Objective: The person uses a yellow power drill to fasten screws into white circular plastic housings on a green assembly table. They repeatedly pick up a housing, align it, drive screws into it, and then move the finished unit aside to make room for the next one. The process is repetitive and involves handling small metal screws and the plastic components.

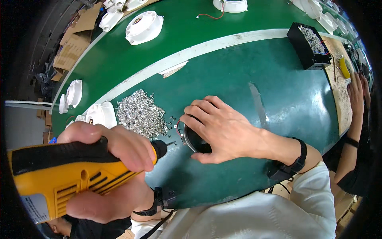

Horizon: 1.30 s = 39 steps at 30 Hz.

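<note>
My left hand (pixel 129 195) is wrapped around a yellow and black power screwdriver (pixel 43 171), held above the table at the left. Its thin bit points right, toward a round dark part (pixel 193 137) with a metal rim. Over that part lies my right hand (pixel 225 131), palm down, its fingers and thumb gripping the edges and hiding much of it. A red wire shows at the part's left side. Just beyond the screwdriver's nose is a heap of small silver screws (pixel 141 113), with several dark screws (pixel 171 124) loose beside it.
White plastic housings (pixel 145 27) stand along the green line beyond a pale raised strip (pixel 238 38). A black box of screws (pixel 308 47) is at the far right, near a yellow tape roll (pixel 344 67). Another person's hand (pixel 355 93) rests at the right edge. Cardboard boxes (pixel 75 44) are at upper left.
</note>
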Available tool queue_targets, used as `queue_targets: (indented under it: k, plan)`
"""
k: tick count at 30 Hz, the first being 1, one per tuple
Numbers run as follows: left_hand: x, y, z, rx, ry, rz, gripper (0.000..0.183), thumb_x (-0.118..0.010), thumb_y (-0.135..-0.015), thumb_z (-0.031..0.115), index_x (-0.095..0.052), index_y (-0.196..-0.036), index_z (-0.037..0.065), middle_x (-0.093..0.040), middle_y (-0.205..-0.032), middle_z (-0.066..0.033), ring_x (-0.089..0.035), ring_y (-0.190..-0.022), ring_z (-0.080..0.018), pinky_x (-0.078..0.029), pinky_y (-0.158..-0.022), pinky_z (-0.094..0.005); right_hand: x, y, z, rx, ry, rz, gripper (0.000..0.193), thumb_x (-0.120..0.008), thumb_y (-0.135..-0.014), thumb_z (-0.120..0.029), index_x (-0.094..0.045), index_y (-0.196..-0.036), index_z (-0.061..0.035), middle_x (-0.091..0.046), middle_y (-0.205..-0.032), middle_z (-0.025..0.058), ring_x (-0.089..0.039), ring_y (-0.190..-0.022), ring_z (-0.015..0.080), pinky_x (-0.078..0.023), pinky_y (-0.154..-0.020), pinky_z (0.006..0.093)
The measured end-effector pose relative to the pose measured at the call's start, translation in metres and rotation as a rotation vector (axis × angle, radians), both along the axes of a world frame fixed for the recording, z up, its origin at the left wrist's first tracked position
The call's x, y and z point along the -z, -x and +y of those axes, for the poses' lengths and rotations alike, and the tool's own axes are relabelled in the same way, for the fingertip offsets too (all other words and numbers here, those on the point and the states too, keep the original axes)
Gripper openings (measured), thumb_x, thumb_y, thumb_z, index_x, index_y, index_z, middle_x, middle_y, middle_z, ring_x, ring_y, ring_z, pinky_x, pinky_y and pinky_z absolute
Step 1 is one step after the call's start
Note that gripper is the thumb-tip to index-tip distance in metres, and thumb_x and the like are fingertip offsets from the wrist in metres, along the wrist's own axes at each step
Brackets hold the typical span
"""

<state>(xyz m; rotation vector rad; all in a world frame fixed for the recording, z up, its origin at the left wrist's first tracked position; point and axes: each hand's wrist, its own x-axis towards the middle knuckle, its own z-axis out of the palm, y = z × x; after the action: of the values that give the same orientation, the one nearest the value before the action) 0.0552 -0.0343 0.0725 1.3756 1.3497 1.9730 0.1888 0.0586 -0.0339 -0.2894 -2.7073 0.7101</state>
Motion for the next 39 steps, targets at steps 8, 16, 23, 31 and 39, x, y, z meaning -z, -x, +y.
queue_targets:
  k: [8, 16, 23, 31, 39]
  plan:
    - [0.000, -0.004, -0.004, 0.142, -0.010, -0.041, 0.068, -0.047, -0.084, 0.063, -0.039, -0.112, 0.001, -0.045, -0.059, -0.0065, -0.038, -0.039, -0.0149, -0.033, -0.036, -0.0274, 0.001, 0.001, -0.001, 0.001, -0.022, 0.003, 0.067, -0.064, -0.067, -0.042, -0.050, -0.116, 0.0010, -0.050, -0.114, 0.0153, -0.046, -0.111, 0.0291, -0.032, -0.100, 0.0415]
    - [0.006, -0.002, 0.000, 0.158, -0.039, -0.032, 0.068, -0.046, -0.084, 0.063, -0.039, -0.111, 0.001, -0.046, -0.059, -0.0068, -0.039, -0.040, -0.0151, -0.034, -0.036, -0.0276, 0.000, 0.003, -0.002, -0.013, -0.009, -0.010, 0.067, -0.064, -0.066, -0.041, -0.050, -0.116, 0.0008, -0.051, -0.114, 0.0154, -0.046, -0.111, 0.0290, -0.032, -0.100, 0.0413]
    - [0.002, -0.005, 0.007, 0.253, 0.015, -0.033, 0.063, -0.049, -0.082, 0.064, -0.037, -0.101, 0.005, -0.047, -0.060, -0.0068, -0.039, -0.040, -0.0150, -0.034, -0.037, -0.0274, -0.001, 0.002, -0.001, -0.008, 0.009, -0.002, 0.067, -0.064, -0.066, -0.041, -0.050, -0.116, 0.0004, -0.051, -0.114, 0.0157, -0.045, -0.111, 0.0295, -0.032, -0.100, 0.0421]
    - [0.001, 0.010, -0.006, 0.193, -0.062, 0.078, 0.068, -0.050, -0.082, 0.064, -0.039, -0.108, 0.002, -0.047, -0.060, -0.0068, -0.039, -0.040, -0.0148, -0.035, -0.037, -0.0274, -0.001, 0.004, -0.003, -0.006, -0.011, 0.034, 0.066, -0.065, -0.067, -0.042, -0.050, -0.115, 0.0000, -0.050, -0.114, 0.0150, -0.045, -0.112, 0.0295, -0.031, -0.101, 0.0422]
    - [0.022, 0.015, -0.041, 0.058, 0.062, -0.042, 0.075, -0.046, -0.081, 0.067, -0.033, -0.107, -0.002, -0.052, -0.062, -0.0114, -0.050, -0.047, -0.0187, -0.044, -0.043, -0.0292, 0.000, 0.003, -0.002, -0.016, 0.003, 0.052, 0.064, -0.067, -0.067, -0.040, -0.052, -0.114, -0.0005, -0.049, -0.117, 0.0163, -0.043, -0.115, 0.0305, -0.031, -0.101, 0.0435]
